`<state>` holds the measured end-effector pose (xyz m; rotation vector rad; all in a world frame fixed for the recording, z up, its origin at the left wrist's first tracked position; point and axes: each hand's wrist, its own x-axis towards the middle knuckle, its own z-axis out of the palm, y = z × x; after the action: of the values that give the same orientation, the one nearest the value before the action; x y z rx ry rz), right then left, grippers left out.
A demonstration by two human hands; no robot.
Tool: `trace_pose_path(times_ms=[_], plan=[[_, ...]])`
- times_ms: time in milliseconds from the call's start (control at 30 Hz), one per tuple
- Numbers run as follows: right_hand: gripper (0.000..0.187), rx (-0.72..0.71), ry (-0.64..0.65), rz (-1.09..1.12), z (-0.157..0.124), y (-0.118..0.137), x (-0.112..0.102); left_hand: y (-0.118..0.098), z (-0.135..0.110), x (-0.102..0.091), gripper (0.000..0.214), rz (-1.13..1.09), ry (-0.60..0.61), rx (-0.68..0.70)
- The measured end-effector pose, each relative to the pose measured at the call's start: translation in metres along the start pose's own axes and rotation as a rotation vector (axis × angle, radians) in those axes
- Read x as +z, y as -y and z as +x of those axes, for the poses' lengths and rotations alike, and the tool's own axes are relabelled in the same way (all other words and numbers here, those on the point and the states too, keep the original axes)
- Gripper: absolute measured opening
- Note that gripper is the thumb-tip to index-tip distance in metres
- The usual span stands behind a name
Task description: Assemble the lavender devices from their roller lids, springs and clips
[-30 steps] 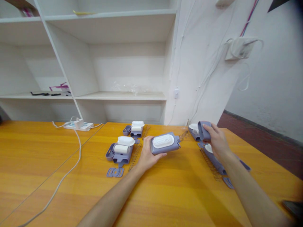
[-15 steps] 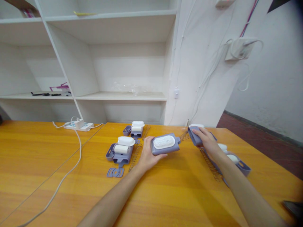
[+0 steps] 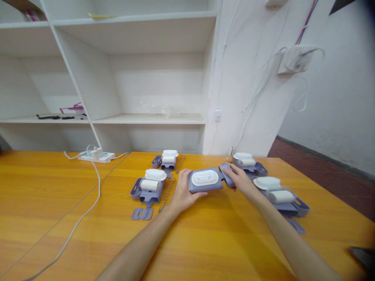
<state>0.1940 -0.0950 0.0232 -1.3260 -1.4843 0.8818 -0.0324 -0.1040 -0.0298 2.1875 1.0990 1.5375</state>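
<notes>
My left hand [image 3: 184, 190] is closed around the left end of a grey-purple plastic housing [image 3: 215, 186], held above the table. A white oval insert [image 3: 204, 178] with a bumpy surface is set in its face. In my right hand [image 3: 240, 180] is a grey-purple plastic cap [image 3: 226, 174], gripped between thumb and fingers. This cap is up against the narrow tab at the housing's right end; whether the two are joined I cannot tell. Beside my right forearm lies a set with a white oval tray [image 3: 266, 182] and a white roll [image 3: 281, 196].
On the wooden table [image 3: 187, 249] stand more such sets, with white rolls [image 3: 150, 185], coiled wire strips [image 3: 166, 196] and a slotted flat piece [image 3: 142, 213]. A power strip [image 3: 101, 157] trails a white cable on the left. White shelves [image 3: 158, 82] rise behind. A dark object [image 3: 361, 255] lies at right.
My right hand has moved left with the cap, from over the right-hand sets to the end of the housing. My left hand has barely moved; the housing sits more level.
</notes>
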Motion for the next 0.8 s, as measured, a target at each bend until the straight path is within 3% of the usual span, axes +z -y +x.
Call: trace_pose_path(times_ms=[233, 500, 700, 800], plan=[[0.042, 0.044, -0.079, 0.073, 0.005, -0.013, 0.002, 0.002, -0.001, 0.001, 0.078, -0.006, -0.006, 0.002], [0.035, 0.145, -0.002, 0.266, -0.003, -0.014, 0.018, 0.004, 0.000, 0.000, 0.079, 0.009, -0.029, -0.004], [0.037, 0.240, 0.051, 0.434, -0.007, -0.006, 0.016, 0.003, 0.000, 0.001, 0.079, 0.009, -0.016, 0.008], [0.035, 0.218, 0.079, 0.427, -0.007, -0.006, 0.015, 0.003, 0.001, 0.002, 0.078, 0.005, -0.012, 0.010]])
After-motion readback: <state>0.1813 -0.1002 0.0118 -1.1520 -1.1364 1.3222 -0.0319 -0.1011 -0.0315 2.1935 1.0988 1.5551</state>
